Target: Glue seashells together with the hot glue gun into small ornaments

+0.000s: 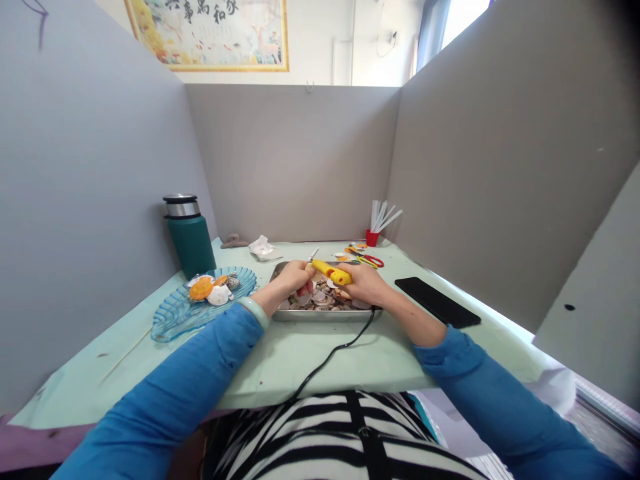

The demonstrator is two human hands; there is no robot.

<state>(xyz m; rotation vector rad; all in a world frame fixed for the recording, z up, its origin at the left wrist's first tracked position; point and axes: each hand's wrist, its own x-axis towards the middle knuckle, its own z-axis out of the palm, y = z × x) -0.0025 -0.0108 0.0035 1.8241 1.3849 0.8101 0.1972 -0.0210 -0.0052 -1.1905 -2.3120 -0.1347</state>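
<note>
My right hand point(365, 283) is closed around a yellow hot glue gun point(330, 272), whose black cord hangs down toward the table's front edge. My left hand point(296, 275) is pinched beside the left end of the gun; what its fingers hold is hidden. A short white stick point(314, 253) pokes up just past those fingertips, and I cannot tell whether it is gripped or belongs to the gun. Both hands hover over a metal tray point(325, 317) full of loose seashells point(325, 298).
Shells lie on a blue glass plate point(170, 327) at left, near a green bottle point(191, 243). Scissors point(373, 261) and orange shells are behind the tray. A red cup point(372, 238) holds white sticks. At right lies a black phone point(437, 302). Grey partitions point(295, 160) enclose the table.
</note>
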